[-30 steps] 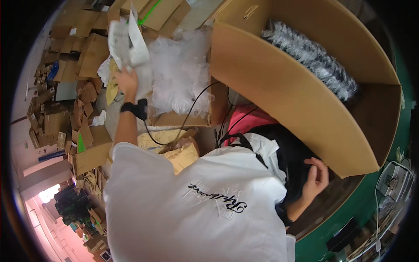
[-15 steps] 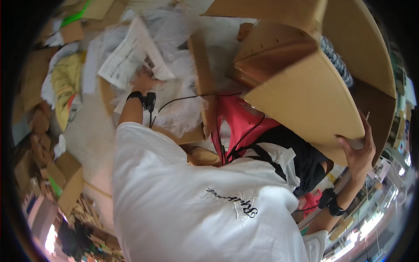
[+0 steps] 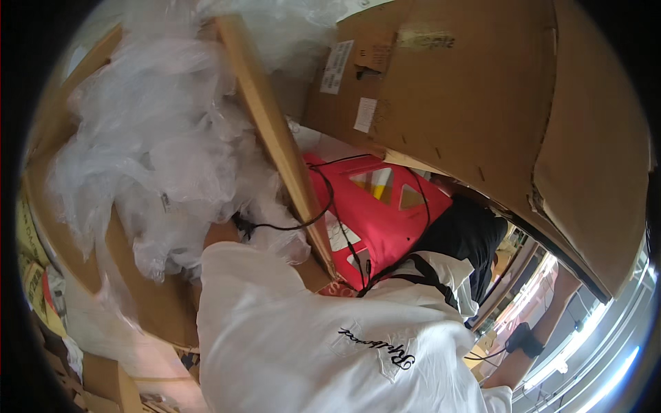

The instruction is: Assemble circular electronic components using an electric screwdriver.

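Note:
My left forearm [image 3: 222, 234] reaches into a heap of clear plastic bags [image 3: 165, 131], which hides the hand and its fingers. The heap fills an open cardboard box [image 3: 268, 124] on the left, whose upright wall stands beside my arm. On the right, a large cardboard box [image 3: 468, 89] is tilted, its outer side with white labels towards me. My right forearm [image 3: 554, 303], with a black band [image 3: 525, 339] on the wrist, rises to this box's lower edge. The right hand is hidden behind the cardboard, so its grip does not show.
A pink-red plastic stool [image 3: 372, 210] stands between the boxes, close to my body. A black cable [image 3: 289, 226] runs from my left wrist past it. Yellow sacking [image 3: 31, 255] and cardboard pieces [image 3: 110, 385] lie at the far left.
The large box has tipped, from showing its open inside and flaps to showing its outer side. My left hand and the printed sheet have gone out of sight; plastic bags now cover that place.

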Tool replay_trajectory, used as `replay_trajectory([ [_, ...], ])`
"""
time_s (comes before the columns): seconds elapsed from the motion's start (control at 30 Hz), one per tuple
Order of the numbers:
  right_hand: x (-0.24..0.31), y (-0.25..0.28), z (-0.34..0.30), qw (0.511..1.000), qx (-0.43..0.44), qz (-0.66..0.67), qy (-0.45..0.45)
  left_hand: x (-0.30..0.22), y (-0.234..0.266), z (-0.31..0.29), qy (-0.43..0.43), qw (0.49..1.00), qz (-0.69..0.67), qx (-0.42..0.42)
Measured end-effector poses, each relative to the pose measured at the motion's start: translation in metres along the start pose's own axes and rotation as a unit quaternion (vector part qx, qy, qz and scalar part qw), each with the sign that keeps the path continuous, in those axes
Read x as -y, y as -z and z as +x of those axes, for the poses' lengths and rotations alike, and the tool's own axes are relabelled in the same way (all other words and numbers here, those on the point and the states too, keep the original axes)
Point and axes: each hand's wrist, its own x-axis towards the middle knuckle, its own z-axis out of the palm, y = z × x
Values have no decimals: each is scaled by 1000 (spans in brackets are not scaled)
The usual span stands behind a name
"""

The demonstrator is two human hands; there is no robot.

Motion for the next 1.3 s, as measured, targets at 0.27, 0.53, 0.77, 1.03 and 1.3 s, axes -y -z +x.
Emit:
replay_trajectory([
  [0.27, 21, 3, 1, 987, -80, 101, -92, 30, 63, -23, 16, 986, 153, 57],
  [0.53, 92, 14, 15, 988, 8, 133, 71, 25, 98, -111, 141, 961, -80, -223],
  [0.77, 94, -2, 12, 991, -41, 109, 72, -130, 359, -277, 146, 881, -26, -450],
  [1.03, 94, -3, 15, 983, -19, 155, 97, -121, 369, -147, 42, 725, 73, -683],
  [1.3, 79, -4, 16, 990, -25, 124, 64, -8, 248, -141, 93, 976, -30, -194],
])
